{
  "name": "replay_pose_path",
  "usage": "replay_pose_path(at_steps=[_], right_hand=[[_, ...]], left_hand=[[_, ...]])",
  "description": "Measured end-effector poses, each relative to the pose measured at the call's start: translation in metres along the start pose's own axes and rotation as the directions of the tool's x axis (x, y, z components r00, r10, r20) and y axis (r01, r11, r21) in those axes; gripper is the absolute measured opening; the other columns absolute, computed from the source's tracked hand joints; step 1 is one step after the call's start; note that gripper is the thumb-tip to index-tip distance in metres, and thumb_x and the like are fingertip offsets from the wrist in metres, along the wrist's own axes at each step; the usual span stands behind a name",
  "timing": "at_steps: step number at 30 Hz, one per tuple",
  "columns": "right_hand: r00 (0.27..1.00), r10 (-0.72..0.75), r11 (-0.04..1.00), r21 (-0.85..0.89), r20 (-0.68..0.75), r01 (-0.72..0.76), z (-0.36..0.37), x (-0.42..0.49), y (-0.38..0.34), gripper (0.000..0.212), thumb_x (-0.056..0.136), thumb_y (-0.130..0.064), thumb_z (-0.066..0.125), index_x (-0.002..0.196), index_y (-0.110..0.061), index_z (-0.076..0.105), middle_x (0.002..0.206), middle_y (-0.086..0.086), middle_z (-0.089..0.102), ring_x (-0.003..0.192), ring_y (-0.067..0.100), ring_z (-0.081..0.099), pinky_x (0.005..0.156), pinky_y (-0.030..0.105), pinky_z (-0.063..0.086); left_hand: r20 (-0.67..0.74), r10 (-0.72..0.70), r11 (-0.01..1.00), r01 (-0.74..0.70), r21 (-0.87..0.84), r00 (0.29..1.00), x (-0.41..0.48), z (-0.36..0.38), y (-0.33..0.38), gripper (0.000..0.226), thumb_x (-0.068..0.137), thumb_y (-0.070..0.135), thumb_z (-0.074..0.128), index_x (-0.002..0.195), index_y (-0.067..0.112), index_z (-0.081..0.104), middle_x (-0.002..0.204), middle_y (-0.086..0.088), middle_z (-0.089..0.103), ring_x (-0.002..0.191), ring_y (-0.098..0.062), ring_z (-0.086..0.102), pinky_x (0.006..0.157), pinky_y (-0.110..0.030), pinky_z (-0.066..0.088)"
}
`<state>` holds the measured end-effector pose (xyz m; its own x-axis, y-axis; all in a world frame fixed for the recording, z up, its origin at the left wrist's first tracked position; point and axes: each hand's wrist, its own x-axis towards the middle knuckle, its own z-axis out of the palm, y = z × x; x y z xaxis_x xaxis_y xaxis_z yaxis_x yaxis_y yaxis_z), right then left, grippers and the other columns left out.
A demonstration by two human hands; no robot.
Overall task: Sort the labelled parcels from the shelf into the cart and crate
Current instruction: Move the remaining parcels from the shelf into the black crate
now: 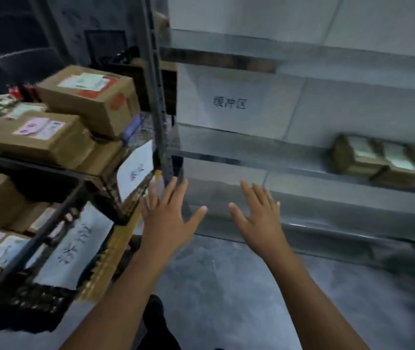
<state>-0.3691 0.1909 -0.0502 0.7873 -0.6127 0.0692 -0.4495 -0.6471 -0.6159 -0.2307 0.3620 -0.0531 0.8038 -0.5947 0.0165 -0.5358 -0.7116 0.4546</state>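
Left hand (pixel 168 218) and right hand (pixel 258 218), fingers spread wide and holding nothing, before the shelf (pixel 226 159); blurred parcels (pixel 383 160) lie on it at right, labelled boxes (pixel 85 97) stacked in the cart (pixel 37 162) at left.

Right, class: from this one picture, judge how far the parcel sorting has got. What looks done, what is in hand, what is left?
Done: several labelled boxes are stacked on the cart at left. In hand: nothing; the left hand and right hand are open and empty, held out before the shelf. Left: a few parcels lie at the shelf's right end.
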Motion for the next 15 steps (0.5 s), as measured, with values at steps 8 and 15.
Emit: replay_pose_path(at_steps=[8, 15], right_hand=[[0.95, 0.251, 0.968, 0.044, -0.184, -0.247, -0.08, -0.047, 0.101, 0.069, 0.1, -0.062, 0.041, 0.162, -0.041, 0.018, 0.172, -0.004, 0.009, 0.159, 0.018, -0.008, 0.128, 0.05, -0.003], [0.862, 0.417, 0.908, 0.094, -0.288, -0.408, -0.125, -0.059, 0.168, 0.068, 0.101, -0.061, 0.042, 0.161, -0.042, 0.018, 0.172, -0.006, 0.01, 0.159, 0.018, -0.007, 0.125, 0.05, -0.006]], left_hand=[[0.136, 0.283, 0.959, -0.277, -0.06, 0.95, 0.008, 0.061, 0.128, 0.087, 0.089, 0.082, 0.037, 0.162, 0.042, 0.011, 0.172, 0.015, 0.001, 0.156, -0.021, -0.021, 0.126, -0.056, -0.003], [0.206, 0.441, 0.897, -0.427, -0.112, 0.874, 0.047, 0.11, 0.219, 0.088, 0.089, 0.079, 0.041, 0.163, 0.038, 0.016, 0.171, 0.014, 0.011, 0.158, -0.021, -0.014, 0.127, -0.054, -0.001]])
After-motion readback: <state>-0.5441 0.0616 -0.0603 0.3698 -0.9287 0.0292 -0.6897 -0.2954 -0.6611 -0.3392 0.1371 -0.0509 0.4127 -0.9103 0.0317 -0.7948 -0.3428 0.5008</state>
